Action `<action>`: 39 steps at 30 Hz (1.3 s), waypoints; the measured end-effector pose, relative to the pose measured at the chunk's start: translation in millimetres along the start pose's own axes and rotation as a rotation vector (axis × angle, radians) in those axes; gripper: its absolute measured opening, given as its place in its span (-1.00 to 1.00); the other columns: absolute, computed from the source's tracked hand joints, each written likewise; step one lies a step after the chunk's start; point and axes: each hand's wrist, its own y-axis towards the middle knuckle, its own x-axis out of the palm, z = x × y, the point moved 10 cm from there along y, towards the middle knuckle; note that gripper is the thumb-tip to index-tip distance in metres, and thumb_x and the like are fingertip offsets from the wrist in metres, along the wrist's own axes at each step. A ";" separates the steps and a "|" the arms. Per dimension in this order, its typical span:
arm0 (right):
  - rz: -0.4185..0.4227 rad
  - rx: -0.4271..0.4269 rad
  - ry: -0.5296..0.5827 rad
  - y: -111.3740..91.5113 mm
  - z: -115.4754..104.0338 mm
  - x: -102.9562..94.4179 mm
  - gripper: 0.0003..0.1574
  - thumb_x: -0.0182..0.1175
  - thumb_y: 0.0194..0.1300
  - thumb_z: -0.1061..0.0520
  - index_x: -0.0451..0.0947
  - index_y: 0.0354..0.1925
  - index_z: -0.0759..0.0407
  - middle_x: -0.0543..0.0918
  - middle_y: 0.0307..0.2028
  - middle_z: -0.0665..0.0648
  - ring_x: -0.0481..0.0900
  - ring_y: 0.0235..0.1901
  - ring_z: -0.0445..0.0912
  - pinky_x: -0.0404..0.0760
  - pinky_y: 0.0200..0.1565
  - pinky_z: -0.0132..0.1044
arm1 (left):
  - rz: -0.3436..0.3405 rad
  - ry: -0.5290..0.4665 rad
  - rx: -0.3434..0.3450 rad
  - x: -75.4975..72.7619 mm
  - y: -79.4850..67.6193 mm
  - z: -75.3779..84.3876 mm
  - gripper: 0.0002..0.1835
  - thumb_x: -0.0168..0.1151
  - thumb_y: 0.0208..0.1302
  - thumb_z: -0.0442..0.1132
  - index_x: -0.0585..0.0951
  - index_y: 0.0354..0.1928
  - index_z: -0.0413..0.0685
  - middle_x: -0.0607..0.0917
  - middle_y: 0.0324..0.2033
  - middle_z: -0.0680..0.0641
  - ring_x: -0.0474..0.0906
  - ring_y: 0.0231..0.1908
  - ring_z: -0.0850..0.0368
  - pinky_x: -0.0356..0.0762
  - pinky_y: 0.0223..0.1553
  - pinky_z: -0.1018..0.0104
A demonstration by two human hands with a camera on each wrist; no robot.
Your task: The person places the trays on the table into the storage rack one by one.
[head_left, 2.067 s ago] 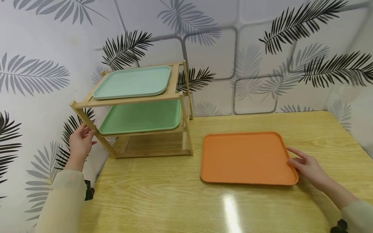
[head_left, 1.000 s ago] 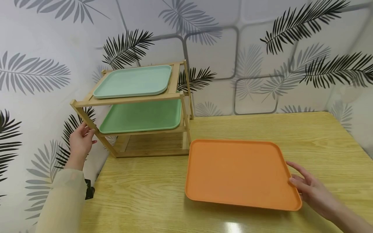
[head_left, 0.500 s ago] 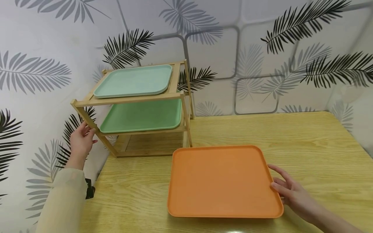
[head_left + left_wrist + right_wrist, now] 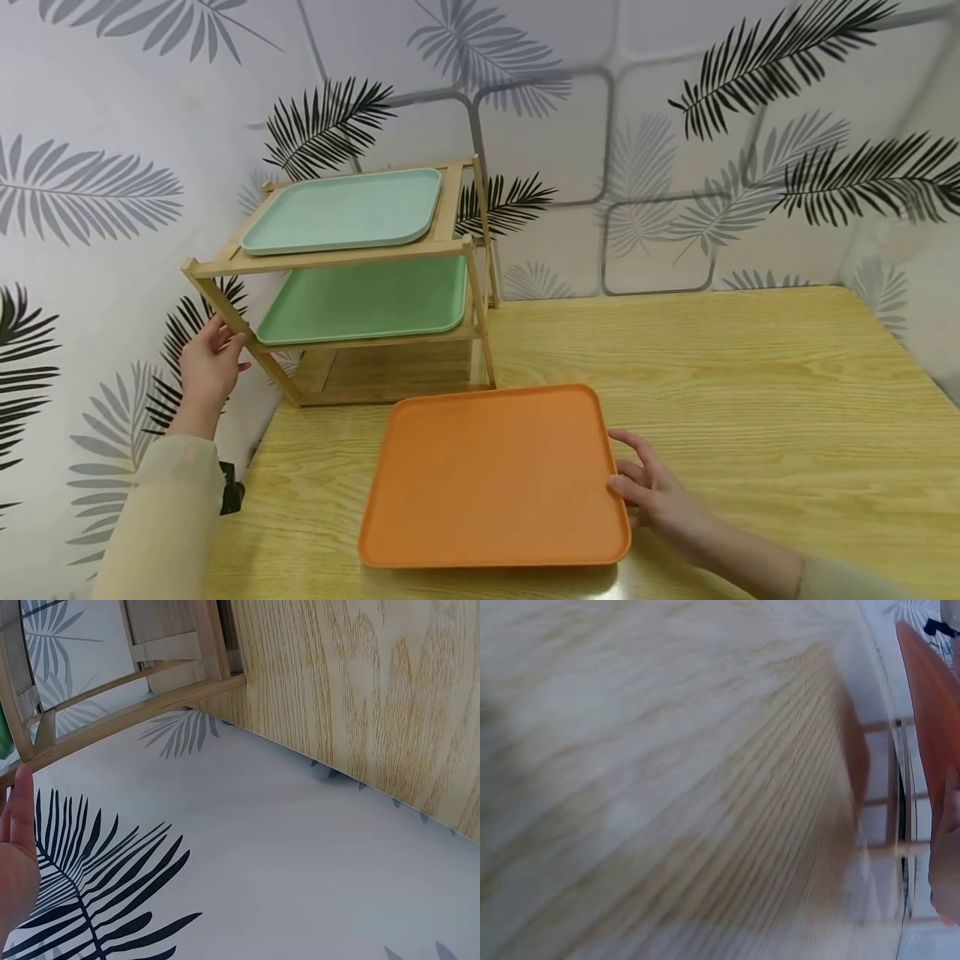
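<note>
An orange tray (image 4: 495, 479) is held just over the table by my right hand (image 4: 656, 496), which pinches its right edge, thumb on top and fingers beneath. The right wrist view shows the tray (image 4: 930, 712) raised above the wood. My left hand (image 4: 210, 362) grips the left front post of a wooden two-tier rack (image 4: 330, 260); in the left wrist view fingers (image 4: 22, 810) touch the rack's wood. On the rack's top lies a pale blue tray (image 4: 348, 208), with a green tray (image 4: 375, 300) on the shelf below. The rack's bottom level shows bare slats behind the orange tray.
The wood-grain table (image 4: 735, 367) stretches right and forward of the rack. Behind it and to the left stands a wall (image 4: 540, 100) with a leaf pattern, close to the rack's left side.
My right hand has lifted the orange tray from the table's right part and carried it left and nearer, to in front of the rack. The left hand stays on the post.
</note>
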 end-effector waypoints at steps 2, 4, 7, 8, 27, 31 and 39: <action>0.014 -0.008 0.003 7.1 3.0 6.3 -0.32 -0.04 0.49 0.29 -0.07 0.39 -0.08 0.47 -0.07 0.12 0.59 -0.15 -0.09 0.71 -0.28 -0.19 | -0.001 0.006 -0.001 0.4 -0.3 -0.8 -0.42 -0.06 0.51 -0.27 0.13 0.51 0.07 0.41 0.29 -0.26 0.41 0.21 -0.19 0.62 -0.40 0.55; 0.038 -0.010 -0.001 13.9 5.7 11.3 -0.28 -0.02 0.48 0.30 -0.12 0.41 0.01 0.46 -0.09 0.13 0.58 -0.19 -0.11 0.71 -0.33 -0.23 | -0.004 0.008 -0.005 1.2 -0.1 -2.6 -0.41 -0.06 0.51 -0.26 0.12 0.51 0.08 0.41 0.29 -0.25 0.41 0.21 -0.19 0.63 -0.38 0.53; 0.054 -0.027 0.009 23.9 9.6 19.2 -0.24 -0.04 0.47 0.33 -0.24 0.41 0.16 0.44 -0.12 0.14 0.58 -0.23 -0.10 0.71 -0.37 -0.23 | -0.008 0.006 -0.006 2.1 -0.5 -4.5 -0.41 -0.06 0.51 -0.26 0.12 0.51 0.08 0.40 0.29 -0.26 0.40 0.21 -0.19 0.63 -0.37 0.52; 0.057 -0.035 0.013 27.1 11.4 21.6 -0.25 -0.04 0.47 0.34 -0.21 0.41 0.15 0.44 -0.13 0.14 0.59 -0.24 -0.10 0.71 -0.38 -0.22 | -0.009 0.004 -0.004 2.3 -0.9 -4.7 -0.41 -0.06 0.51 -0.26 0.12 0.51 0.08 0.40 0.29 -0.26 0.40 0.22 -0.19 0.62 -0.38 0.53; 0.138 -0.032 -0.039 87.2 42.1 75.7 -0.25 -0.03 0.41 0.43 -0.14 0.41 0.24 0.39 -0.20 0.17 0.49 -0.46 -0.15 0.34 -0.65 -0.45 | -0.008 0.021 0.008 0.0 0.0 -3.2 -0.42 -0.05 0.51 -0.26 0.15 0.51 0.05 0.41 0.29 -0.27 0.40 0.21 -0.21 0.62 -0.40 0.53; 0.146 -0.035 -0.030 97.8 43.9 83.6 -0.25 -0.05 0.40 0.44 -0.12 0.42 0.23 0.41 -0.18 0.18 0.53 -0.43 -0.14 0.45 -0.64 -0.44 | -0.009 0.018 0.001 0.9 0.7 -2.8 -0.42 -0.05 0.51 -0.26 0.14 0.51 0.07 0.40 0.29 -0.26 0.40 0.21 -0.20 0.62 -0.40 0.54; 0.220 -0.045 -0.021 114.1 39.8 88.8 -0.28 -0.06 0.43 0.43 -0.08 0.42 0.19 0.43 -0.09 0.28 0.50 -0.35 -0.13 0.54 -0.56 -0.38 | -0.007 0.012 -0.008 0.8 1.5 -3.8 -0.41 -0.04 0.51 -0.26 0.13 0.51 0.09 0.41 0.29 -0.26 0.40 0.22 -0.18 0.63 -0.38 0.51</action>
